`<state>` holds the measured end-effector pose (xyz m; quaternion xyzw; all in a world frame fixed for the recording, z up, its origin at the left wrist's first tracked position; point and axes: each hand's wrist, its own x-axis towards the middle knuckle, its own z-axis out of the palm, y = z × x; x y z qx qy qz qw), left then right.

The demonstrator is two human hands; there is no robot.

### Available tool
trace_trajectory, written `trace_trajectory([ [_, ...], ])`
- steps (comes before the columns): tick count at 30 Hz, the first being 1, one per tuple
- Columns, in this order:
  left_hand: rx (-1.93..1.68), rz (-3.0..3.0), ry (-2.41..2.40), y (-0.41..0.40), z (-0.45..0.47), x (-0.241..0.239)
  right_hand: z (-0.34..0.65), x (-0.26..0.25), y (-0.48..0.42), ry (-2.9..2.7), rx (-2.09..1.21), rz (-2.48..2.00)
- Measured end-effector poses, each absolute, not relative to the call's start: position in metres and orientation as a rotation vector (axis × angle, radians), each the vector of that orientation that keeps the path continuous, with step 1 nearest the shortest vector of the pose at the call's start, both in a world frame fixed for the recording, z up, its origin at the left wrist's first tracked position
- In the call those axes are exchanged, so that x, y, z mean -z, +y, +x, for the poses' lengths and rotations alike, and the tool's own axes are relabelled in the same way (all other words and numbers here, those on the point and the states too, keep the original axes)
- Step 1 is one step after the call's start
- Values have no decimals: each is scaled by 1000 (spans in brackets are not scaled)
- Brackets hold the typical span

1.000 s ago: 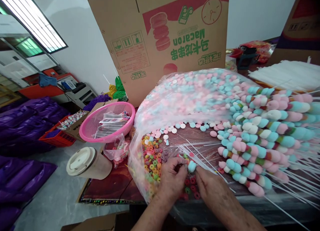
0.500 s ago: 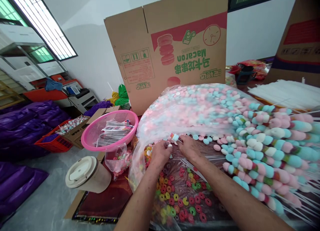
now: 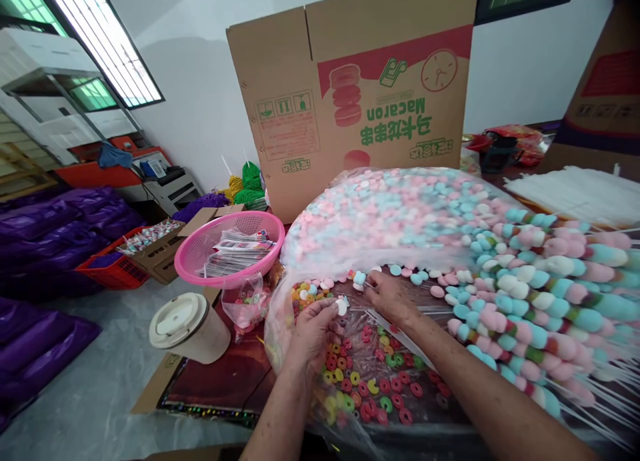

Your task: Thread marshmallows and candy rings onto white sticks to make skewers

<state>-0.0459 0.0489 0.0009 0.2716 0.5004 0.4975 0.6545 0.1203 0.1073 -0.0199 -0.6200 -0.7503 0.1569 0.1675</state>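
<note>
Between thumb and fingertips my left hand (image 3: pixel 314 329) pinches a white marshmallow disc (image 3: pixel 341 307). A little to the right, my right hand (image 3: pixel 393 298) has its fingers closed on a thin stick, whose tip carries blue and white marshmallows (image 3: pixel 359 280). Below the hands, ring-shaped gummies (image 3: pixel 386 402) in red, green, yellow and orange lie on clear plastic film. Just beyond the hands, a large plastic bag (image 3: pixel 385 214) is heaped with pink, blue and white marshmallows. To the right is a pile of loaded marshmallow skewers (image 3: pixel 545 301).
A pink basket (image 3: pixel 183 261) of printed packets and a lidded cream tub (image 3: pixel 213 334) stand at the left. Behind the marshmallow heap rises a tall cardboard box (image 3: pixel 280 54). White sticks (image 3: pixel 580 191) lie at the right rear. Purple bags (image 3: pixel 55 234) are stacked on the floor.
My left hand has turned and drawn slightly nearer, so the white disc now shows in its pinch. My right hand stays close to the bag's edge with the stick. The view has shifted slightly.
</note>
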Motion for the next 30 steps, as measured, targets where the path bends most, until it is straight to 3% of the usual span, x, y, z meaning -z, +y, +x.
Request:
trace_trajectory([
  [13, -1134, 601, 1230, 31, -48, -4, 105, 28, 114, -2109, -629, -1481],
  [19, -1097, 635, 1201, 32, -38, 0, 119, 8, 66, -2001, -820, -1318],
  [30, -1069, 676, 1102, 13, -17, -3, 106, 8, 11, -1845, -629, -1317],
])
